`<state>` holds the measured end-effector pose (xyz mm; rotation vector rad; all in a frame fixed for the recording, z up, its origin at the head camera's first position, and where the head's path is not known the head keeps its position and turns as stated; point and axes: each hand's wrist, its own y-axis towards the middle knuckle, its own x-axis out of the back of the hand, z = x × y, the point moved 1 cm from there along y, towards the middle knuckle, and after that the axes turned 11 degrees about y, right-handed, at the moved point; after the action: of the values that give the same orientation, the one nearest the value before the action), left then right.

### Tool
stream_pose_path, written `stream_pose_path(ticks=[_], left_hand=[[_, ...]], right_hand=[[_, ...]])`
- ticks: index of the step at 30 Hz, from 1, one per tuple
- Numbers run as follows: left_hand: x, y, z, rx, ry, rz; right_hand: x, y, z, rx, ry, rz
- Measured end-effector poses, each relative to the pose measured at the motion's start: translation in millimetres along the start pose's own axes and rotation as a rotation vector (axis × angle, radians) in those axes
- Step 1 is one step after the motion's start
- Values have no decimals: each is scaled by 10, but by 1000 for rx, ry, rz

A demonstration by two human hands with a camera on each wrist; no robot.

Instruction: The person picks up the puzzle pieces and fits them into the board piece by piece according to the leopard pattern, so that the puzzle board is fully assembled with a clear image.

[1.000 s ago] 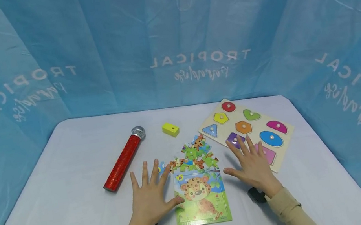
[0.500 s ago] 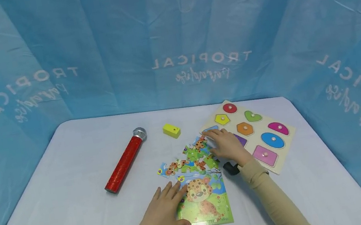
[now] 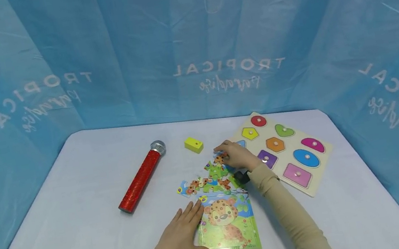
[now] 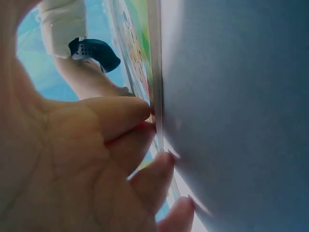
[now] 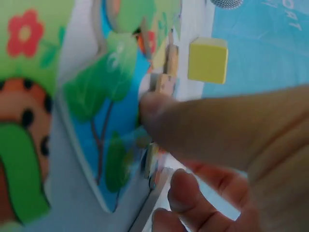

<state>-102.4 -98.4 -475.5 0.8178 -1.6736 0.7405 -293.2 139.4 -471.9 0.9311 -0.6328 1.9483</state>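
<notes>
My left hand (image 3: pixel 177 240) rests at the left side of a flat puzzle board (image 3: pixel 226 225) printed with a leopard cub. In the left wrist view, fingertips touch the board's edge (image 4: pixel 155 72). Beyond the board lies a loose heap of jigsaw pieces (image 3: pixel 215 171). My right hand (image 3: pixel 238 155) reaches over the heap's far right side with bent fingers. In the right wrist view, the thumb (image 5: pixel 203 121) meets the pieces beside a blue-and-green tree piece (image 5: pixel 104 106). The index fingertip is hidden there, so a pinch cannot be confirmed.
A red glitter microphone (image 3: pixel 141 179) lies on the left of the white table (image 3: pixel 83 232). A yellow block (image 3: pixel 193 145) stands behind the heap. A wooden shape board (image 3: pixel 290 160) with knobbed pieces lies at the right, partly under the right forearm. Blue curtains enclose the table.
Both hands have come down from spread above the table. The left hand has settled at the puzzle board's left edge; the right has moved left and away onto the heap of pieces.
</notes>
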Motion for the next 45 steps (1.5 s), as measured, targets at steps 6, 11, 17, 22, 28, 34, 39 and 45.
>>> stream_pose_path(ticks=[6, 11, 17, 22, 28, 34, 39, 45], left_hand=[[-9, -29, 9, 11, 3, 8], [-18, -12, 14, 23, -14, 23], [-14, -6, 26, 24, -48, 39], [-14, -11, 34, 26, -59, 39], [-11, -14, 25, 22, -70, 28], [-15, -27, 46, 24, -88, 36], [-16, -21, 83, 19, -80, 28], [-27, 3, 113, 16, -91, 30]], right_hand=[[24, 50, 0, -95, 5, -21], [27, 92, -44, -114, -21, -45], [51, 35, -52, -26, -102, -207], [53, -62, -50, -32, -58, -92], [67, -193, -127, -10, 100, 28], [32, -337, -70, -85, 202, 43], [-30, -396, -69, -146, 225, -57], [-23, -521, -145, -229, 367, -201]])
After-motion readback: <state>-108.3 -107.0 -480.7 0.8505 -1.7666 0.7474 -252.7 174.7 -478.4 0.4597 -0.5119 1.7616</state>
